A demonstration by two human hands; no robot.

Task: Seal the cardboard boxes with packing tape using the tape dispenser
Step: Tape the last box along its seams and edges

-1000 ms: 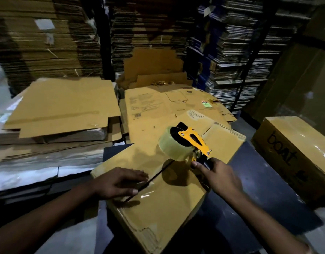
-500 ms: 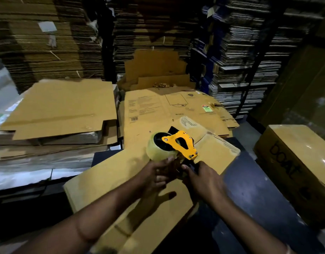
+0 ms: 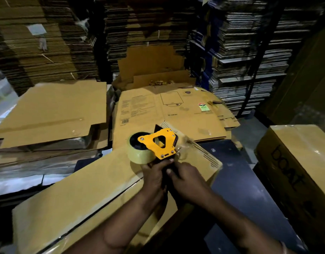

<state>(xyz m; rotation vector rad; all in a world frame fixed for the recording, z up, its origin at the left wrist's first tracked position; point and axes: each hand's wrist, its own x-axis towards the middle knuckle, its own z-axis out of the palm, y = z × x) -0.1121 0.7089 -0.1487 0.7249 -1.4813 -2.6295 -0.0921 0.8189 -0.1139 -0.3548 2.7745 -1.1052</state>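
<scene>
Both hands, left hand (image 3: 154,177) and right hand (image 3: 185,180), gripped yellow tape dispenser (image 3: 159,143) handle above cardboard box (image 3: 88,195)

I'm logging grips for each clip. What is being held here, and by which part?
Both hands hold the tape dispenser at its dark handle, below the yellow frame: left hand beside the roll, right hand from the other side.

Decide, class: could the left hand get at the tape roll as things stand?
Probably yes. The left hand grips the dispenser just below the tape roll, with nothing between them.
</scene>
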